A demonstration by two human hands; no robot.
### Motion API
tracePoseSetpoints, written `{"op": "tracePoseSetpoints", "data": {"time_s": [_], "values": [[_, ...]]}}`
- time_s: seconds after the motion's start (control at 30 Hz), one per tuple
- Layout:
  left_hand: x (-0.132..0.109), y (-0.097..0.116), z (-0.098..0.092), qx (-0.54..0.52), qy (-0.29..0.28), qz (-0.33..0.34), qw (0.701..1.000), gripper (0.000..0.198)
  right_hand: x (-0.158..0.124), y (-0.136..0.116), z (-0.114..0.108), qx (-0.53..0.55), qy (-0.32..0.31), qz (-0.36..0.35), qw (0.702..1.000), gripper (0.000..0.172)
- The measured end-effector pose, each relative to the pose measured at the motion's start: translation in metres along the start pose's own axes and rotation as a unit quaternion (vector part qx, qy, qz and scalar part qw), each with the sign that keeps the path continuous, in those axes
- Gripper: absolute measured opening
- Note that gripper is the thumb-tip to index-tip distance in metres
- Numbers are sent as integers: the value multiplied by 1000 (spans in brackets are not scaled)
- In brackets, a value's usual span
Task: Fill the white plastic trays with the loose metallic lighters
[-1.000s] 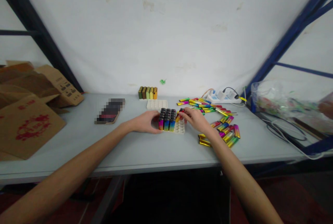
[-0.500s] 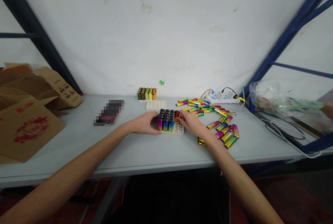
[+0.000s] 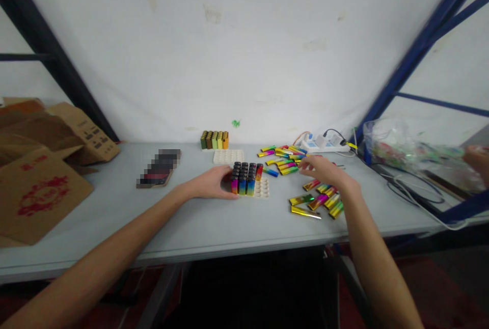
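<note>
Several colourful lighters (image 3: 243, 184) with dark tops stand upright in rows in a white tray (image 3: 263, 190) with round holes. A red lighter (image 3: 259, 171) stands in the tray's back right part, with bare holes in front of it. My left hand (image 3: 212, 182) curves round the left side of the block, thumb at the front corner and fingers behind. Over the loose shiny lighters (image 3: 288, 167) lying on the right, my right hand (image 3: 323, 170) hovers with bent fingers and thumb slightly apart. Nothing shows between them.
Behind stand a second white tray (image 3: 228, 156) and a block of green-to-orange lighters (image 3: 214, 140). A phone (image 3: 158, 168) and cardboard boxes (image 3: 49, 186) lie left. A power strip (image 3: 324, 142), cables (image 3: 412, 186) and another person's hand (image 3: 477, 163) are at the right.
My right hand has left the tray and moved right, over the loose lighters. The red lighter now stands in the tray, released. My left hand stays at the block.
</note>
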State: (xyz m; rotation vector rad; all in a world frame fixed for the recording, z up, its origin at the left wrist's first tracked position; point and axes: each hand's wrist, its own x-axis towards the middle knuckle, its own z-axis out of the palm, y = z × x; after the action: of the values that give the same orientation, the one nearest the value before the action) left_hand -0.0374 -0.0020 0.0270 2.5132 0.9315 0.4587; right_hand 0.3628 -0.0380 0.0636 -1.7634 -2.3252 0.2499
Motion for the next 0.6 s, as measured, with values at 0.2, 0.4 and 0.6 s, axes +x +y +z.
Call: {"op": "tracePoseSetpoints", "data": {"time_s": [0.2,0.4,0.6], "values": [[0,0,1,-6,17,-1,1000,69,-17,26,-7,39,-132,48,989,32],[0,0,0,-5,5,10,1000,68,1,17,11,48,-74,-13,996,23],[1,0,0,18,-6,-5,1000,67,11,-11,20,209,62,-84,972,40]]}}
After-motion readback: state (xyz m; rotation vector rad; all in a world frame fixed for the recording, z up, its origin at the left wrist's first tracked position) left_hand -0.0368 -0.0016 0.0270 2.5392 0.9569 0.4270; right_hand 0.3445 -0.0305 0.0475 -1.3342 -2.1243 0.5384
